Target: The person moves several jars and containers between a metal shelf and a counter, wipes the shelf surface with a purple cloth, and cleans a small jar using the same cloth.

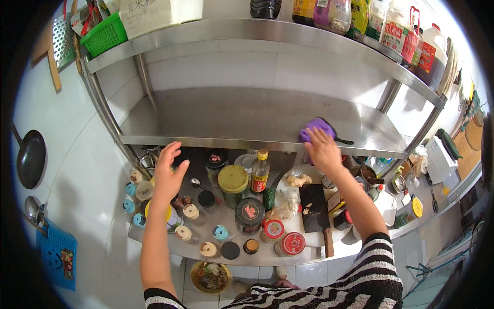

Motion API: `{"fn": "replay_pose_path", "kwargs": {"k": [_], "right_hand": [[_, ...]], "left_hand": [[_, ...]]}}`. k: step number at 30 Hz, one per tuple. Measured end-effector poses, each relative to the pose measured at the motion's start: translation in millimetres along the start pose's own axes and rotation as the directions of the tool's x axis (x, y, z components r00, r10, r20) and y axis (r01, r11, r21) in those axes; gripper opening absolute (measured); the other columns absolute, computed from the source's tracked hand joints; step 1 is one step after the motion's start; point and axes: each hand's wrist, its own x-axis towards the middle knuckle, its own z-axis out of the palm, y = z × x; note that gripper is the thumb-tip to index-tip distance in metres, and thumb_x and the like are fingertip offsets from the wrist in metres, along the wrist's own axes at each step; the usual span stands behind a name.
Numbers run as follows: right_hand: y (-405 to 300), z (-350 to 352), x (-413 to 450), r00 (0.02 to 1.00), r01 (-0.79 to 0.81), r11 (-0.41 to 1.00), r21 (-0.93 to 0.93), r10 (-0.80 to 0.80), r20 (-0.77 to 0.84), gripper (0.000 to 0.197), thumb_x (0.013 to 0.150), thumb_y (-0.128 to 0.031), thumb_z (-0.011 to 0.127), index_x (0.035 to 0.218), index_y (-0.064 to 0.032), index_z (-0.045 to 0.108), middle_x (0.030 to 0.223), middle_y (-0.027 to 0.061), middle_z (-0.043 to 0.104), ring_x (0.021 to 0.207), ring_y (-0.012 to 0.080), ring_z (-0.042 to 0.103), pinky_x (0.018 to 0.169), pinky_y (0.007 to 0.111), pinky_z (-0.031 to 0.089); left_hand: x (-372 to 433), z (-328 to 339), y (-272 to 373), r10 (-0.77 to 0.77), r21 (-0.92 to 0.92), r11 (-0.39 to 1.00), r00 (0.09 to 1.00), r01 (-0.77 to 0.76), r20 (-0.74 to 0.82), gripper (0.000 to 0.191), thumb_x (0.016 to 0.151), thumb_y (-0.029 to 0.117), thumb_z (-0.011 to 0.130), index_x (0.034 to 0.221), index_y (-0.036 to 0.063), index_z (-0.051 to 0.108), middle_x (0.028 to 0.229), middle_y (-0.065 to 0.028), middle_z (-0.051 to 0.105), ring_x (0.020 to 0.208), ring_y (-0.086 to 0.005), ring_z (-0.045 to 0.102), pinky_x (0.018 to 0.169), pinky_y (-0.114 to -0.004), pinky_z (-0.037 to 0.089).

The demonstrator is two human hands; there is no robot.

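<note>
My right hand (322, 150) presses a folded purple cloth (318, 128) with a dark edge and loop onto the right part of the steel middle shelf (231, 112), by its front edge. Raised near the left front of that shelf, my left hand (171, 170) holds nothing, its fingers and thumb apart. Under the shelf, the lower steel counter bears a yellow-capped sauce bottle (260, 174), a jar with a yellow-green lid (233, 181), a black-lidded jar (250, 215), red-lidded jars (292, 244) and several small seasoning jars (193, 212).
A cleaver (314, 210) lies on a round white cutting board (285, 193) beside ginger (299, 180). Sauce bottles (399, 31) and a green basket (104, 35) stand on the top shelf. A frying pan (31, 159) hangs at left. A bowl of scraps (211, 276) is below the counter.
</note>
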Motion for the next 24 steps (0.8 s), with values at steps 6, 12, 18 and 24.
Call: {"fn": "replay_pose_path", "kwargs": {"k": [6,12,18,24], "right_hand": [[-120.8,27.9,66.6,0.967,0.228,0.947,0.224,-0.248,0.064,0.05,0.089,-0.042,0.031,0.127,-0.0112,0.04,0.132,0.0138,0.038,0.124,0.0321,0.031,0.101,0.05,0.02],[-122.5,42.4,105.4,0.917,0.276,0.91,0.311,-0.346,0.199,0.053,0.089,-0.044,0.028,0.13,-0.0126,0.036,0.135,0.0131,0.032,0.126,0.0313,0.028,0.101,0.05,0.019],[43.8,56.9,106.9,0.978,0.088,0.982,0.165,-0.117,0.171,0.053,0.088,-0.044,0.032,0.129,-0.0109,0.038,0.133,0.0158,0.035,0.122,0.0337,0.034,0.099,0.05,0.025],[-73.6,39.8,108.0,0.903,0.299,0.919,0.256,-0.359,0.236,0.055,0.087,-0.047,0.031,0.131,-0.0137,0.035,0.132,0.0148,0.035,0.122,0.0348,0.032,0.098,0.053,0.022]], "left_hand": [[22.6,51.4,27.6,0.106,0.158,0.982,0.994,-0.107,0.018,0.044,0.077,0.011,0.06,0.117,0.0029,0.045,0.124,-0.0139,0.045,0.112,-0.0308,0.044,0.095,-0.035,0.034],[28.2,84.2,22.7,0.083,0.329,0.938,0.993,-0.107,0.086,0.047,0.08,0.014,0.057,0.123,0.0044,0.041,0.129,-0.0137,0.041,0.12,-0.0281,0.038,0.1,-0.036,0.028],[29.8,102.3,21.8,0.105,0.452,0.88,0.988,-0.144,0.11,0.046,0.083,0.019,0.054,0.123,0.002,0.041,0.128,-0.014,0.042,0.122,-0.0276,0.036,0.103,-0.04,0.022],[30.5,104.8,24.4,0.104,0.491,0.861,0.991,-0.13,0.081,0.042,0.083,0.022,0.053,0.118,0.0005,0.047,0.124,-0.0151,0.046,0.119,-0.0285,0.039,0.102,-0.043,0.024]]}}
